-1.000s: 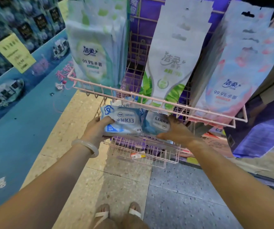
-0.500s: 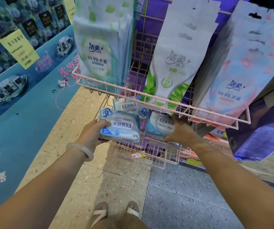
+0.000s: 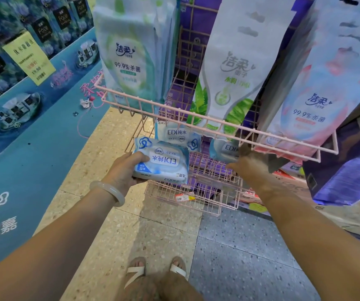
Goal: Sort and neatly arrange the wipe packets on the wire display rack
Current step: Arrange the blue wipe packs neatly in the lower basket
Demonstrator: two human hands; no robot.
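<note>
My left hand [image 3: 123,171] grips a blue-and-white EDI wipe packet [image 3: 163,165] by its left end, label upside down, just over the front left of the lower pink wire basket [image 3: 198,192]. Behind it a second EDI packet [image 3: 178,135] stands upright in the basket. My right hand [image 3: 248,165] reaches under the upper pink rail [image 3: 218,124] and holds a third EDI packet [image 3: 223,149] at the basket's right side; its fingers are partly hidden by the rail and blurred.
Tall hanging wipe packs fill the upper rack: green [image 3: 129,61] on the left, aloe white [image 3: 235,68] in the middle, pink [image 3: 318,94] on the right. A blue display platform [image 3: 33,159] lies to the left. My sandalled feet [image 3: 155,272] stand on the tiled floor.
My right hand has carried its packet rightward and deeper under the upper rail. The left hand's packet has drawn slightly left, uncovering the upright packet behind it.
</note>
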